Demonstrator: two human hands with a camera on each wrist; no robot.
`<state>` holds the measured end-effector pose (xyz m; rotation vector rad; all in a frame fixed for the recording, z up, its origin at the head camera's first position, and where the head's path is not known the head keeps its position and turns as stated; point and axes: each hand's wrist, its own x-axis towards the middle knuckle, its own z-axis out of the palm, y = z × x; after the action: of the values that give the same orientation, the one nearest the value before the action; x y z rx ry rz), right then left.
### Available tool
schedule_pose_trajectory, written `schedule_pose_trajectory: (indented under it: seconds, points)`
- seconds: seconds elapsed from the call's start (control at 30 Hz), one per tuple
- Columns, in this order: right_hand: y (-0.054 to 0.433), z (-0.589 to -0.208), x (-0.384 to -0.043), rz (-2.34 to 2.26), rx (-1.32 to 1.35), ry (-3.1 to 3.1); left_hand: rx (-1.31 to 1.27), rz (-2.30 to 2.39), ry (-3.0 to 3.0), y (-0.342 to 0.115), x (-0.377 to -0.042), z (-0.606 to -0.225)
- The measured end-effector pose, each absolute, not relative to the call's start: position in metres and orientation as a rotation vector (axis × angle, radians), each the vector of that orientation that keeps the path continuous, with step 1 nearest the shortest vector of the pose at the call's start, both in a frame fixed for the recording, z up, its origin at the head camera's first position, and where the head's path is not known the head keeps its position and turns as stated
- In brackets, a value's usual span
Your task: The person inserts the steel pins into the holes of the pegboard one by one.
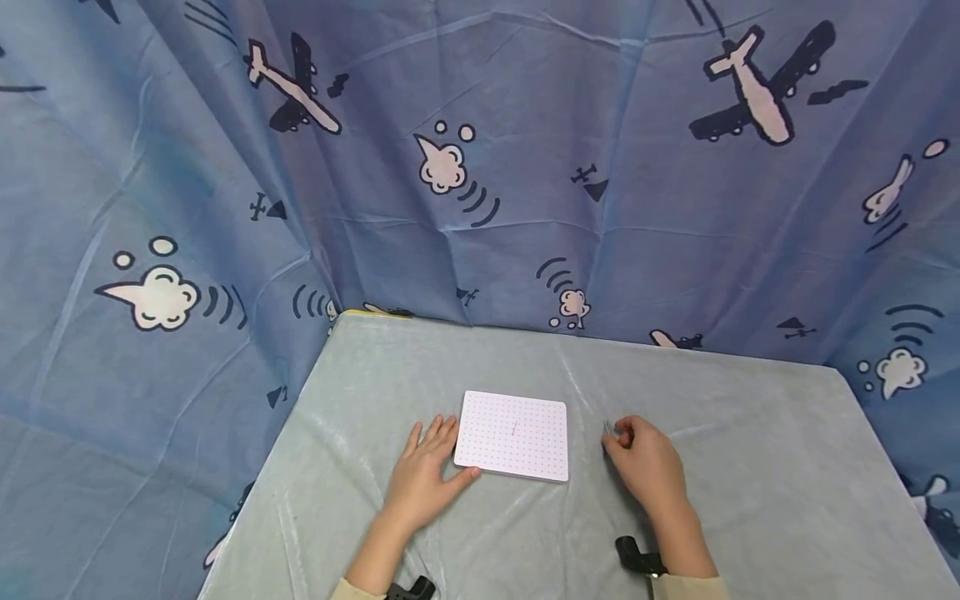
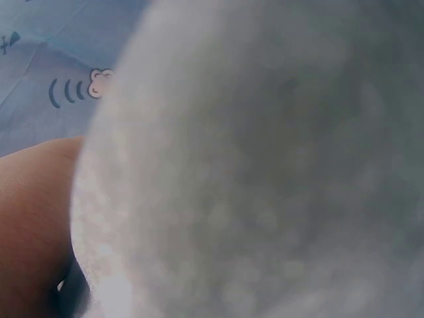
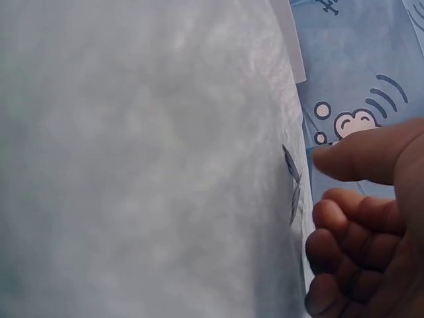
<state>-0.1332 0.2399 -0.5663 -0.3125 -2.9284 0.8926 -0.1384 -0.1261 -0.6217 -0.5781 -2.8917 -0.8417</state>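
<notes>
Right of centre in the right wrist view, the wire lies just left of the nearer right hand, thumb and forefinger parted, its long axis near-vertical; left hand spreads beside the pad

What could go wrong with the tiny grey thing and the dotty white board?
The small grey thing looks thin, so the right hand might fumble it. The dotted white board could slide if the left hand, right by its edge, bumps it.

Grey item indistinct, left hand cut off, tablecloth blurred in left wrist view
</notes>
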Motion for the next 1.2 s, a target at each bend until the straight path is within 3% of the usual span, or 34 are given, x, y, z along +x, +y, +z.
schedule_pose_trajectory:
  seconds: [1.2]
  points:
    - [0.2449, -0.5675, -0.131, 0.936, -0.34, -2.981, -0.57, -0.869, -2.904, -0.1265, -0.1364, -0.6194]
